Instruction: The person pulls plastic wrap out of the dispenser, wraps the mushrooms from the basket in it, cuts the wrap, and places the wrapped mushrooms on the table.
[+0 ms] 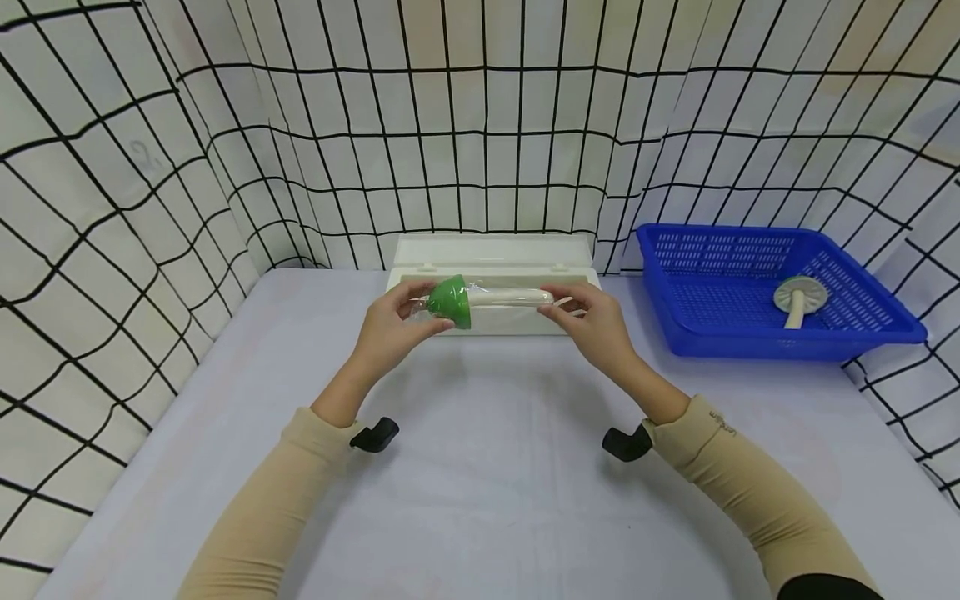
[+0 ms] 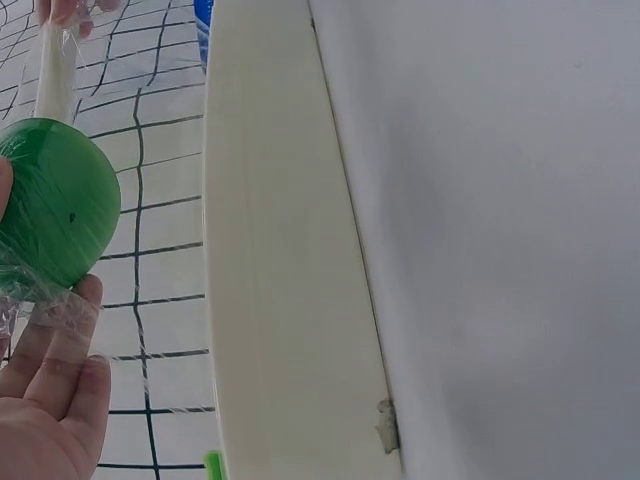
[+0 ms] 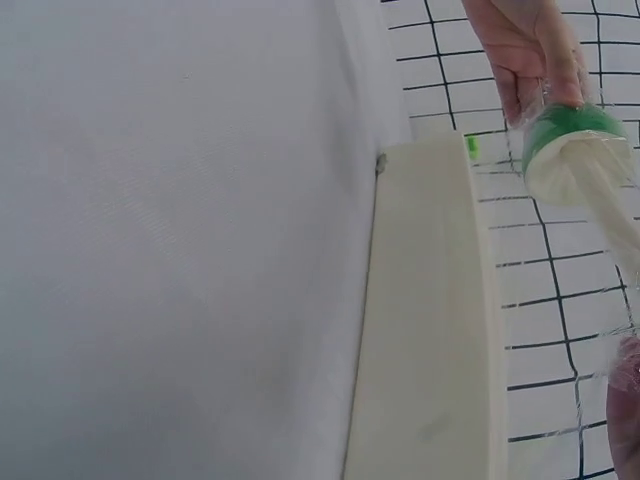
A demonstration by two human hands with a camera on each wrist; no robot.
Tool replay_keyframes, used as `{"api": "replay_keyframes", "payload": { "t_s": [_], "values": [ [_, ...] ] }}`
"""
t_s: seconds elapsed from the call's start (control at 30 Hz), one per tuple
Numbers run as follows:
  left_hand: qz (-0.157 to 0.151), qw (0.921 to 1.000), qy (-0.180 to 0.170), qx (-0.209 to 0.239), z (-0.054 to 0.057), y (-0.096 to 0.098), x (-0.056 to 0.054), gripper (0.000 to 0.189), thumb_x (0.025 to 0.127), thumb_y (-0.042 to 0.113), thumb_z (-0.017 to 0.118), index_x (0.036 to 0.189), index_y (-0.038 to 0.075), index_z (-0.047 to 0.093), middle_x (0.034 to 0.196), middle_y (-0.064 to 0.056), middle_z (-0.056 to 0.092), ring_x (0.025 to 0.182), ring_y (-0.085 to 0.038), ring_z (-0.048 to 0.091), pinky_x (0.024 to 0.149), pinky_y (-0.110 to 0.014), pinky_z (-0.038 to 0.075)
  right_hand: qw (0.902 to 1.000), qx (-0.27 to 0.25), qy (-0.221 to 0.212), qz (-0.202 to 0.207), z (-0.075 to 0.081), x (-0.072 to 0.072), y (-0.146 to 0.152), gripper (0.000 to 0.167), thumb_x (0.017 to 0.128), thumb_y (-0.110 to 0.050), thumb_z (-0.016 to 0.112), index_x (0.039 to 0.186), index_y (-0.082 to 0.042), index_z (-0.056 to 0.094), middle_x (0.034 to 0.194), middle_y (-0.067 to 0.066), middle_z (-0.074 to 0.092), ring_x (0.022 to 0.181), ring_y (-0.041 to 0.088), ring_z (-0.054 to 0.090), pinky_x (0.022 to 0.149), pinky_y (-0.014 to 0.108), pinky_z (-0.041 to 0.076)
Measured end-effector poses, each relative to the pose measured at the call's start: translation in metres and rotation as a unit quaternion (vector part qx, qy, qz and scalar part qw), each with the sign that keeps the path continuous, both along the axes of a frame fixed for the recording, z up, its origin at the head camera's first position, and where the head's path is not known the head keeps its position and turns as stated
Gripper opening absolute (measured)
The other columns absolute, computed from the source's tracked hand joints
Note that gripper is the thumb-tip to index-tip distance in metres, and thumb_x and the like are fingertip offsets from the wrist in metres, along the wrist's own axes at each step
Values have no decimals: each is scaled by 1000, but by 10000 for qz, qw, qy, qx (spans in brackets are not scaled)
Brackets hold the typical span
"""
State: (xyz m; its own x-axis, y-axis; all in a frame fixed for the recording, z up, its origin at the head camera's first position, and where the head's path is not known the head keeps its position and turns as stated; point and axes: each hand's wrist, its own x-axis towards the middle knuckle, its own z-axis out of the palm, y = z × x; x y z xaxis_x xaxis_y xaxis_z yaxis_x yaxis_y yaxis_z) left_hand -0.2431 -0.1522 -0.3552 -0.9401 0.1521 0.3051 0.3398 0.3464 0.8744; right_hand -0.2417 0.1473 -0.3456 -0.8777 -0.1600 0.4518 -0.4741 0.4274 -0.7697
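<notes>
Both hands hold a mushroom-shaped thing with a green cap [image 1: 452, 302] and a white stem [image 1: 506, 297], wrapped in clear plastic. It lies level above a white box. My left hand [image 1: 390, 325] grips the cap end, thumb below and fingers behind. At the stem's far end, my right hand [image 1: 596, 321] pinches the wrapping between thumb and fingers. In the left wrist view the rounded cap [image 2: 70, 200] rests against the left fingers. The right wrist view shows the cap's pale hollow underside, while the right hand [image 3: 625, 405] is only partly in frame.
The long white box [image 1: 495, 250] stands with its lid raised at the table's back edge. To the right, a blue basket [image 1: 750, 342] holds a similar mushroom-shaped thing [image 1: 801, 296], its ribbed underside showing. Black grid netting [image 1: 483, 133] over white sheeting surrounds the white-covered table [image 1: 480, 500].
</notes>
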Motion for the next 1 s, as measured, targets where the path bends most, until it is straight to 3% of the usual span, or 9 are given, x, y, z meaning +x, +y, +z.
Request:
{"api": "replay_keyframes", "payload": {
  "t_s": [0.2,0.5,0.83,1.0],
  "values": [
    [16,9990,394,231,-1,3,0,65,81,7,88,139,3,59,136,-15,61,127,-27,58,111,-39,43,9981,-468,-397,76,5,1,-1,35,94,-3,74,129,-2,70,113,17,65,88,36,72,68,20,57],
    [81,9969,684,391,1,5,5,61,79,3,89,134,1,64,135,-14,62,120,-29,63,109,-40,45,9890,-1175,-863,245,16,0,-2,35,95,0,72,130,3,68,111,18,63,89,10,71,77,25,59],
    [171,9931,978,619,12,10,4,60,78,0,88,133,-1,64,134,-14,63,115,-30,65,110,-36,43,9914,-1166,-556,221,31,-3,-2,34,95,0,72,129,3,69,110,17,63,91,15,73,80,23,58],
    [192,9925,1016,656,15,12,2,59,79,2,88,134,0,64,135,-13,63,116,-31,66,110,-38,44,9962,-865,8,41,35,-2,-1,33,93,-1,75,125,1,72,108,17,67,91,25,73,77,20,57]
  ]
}}
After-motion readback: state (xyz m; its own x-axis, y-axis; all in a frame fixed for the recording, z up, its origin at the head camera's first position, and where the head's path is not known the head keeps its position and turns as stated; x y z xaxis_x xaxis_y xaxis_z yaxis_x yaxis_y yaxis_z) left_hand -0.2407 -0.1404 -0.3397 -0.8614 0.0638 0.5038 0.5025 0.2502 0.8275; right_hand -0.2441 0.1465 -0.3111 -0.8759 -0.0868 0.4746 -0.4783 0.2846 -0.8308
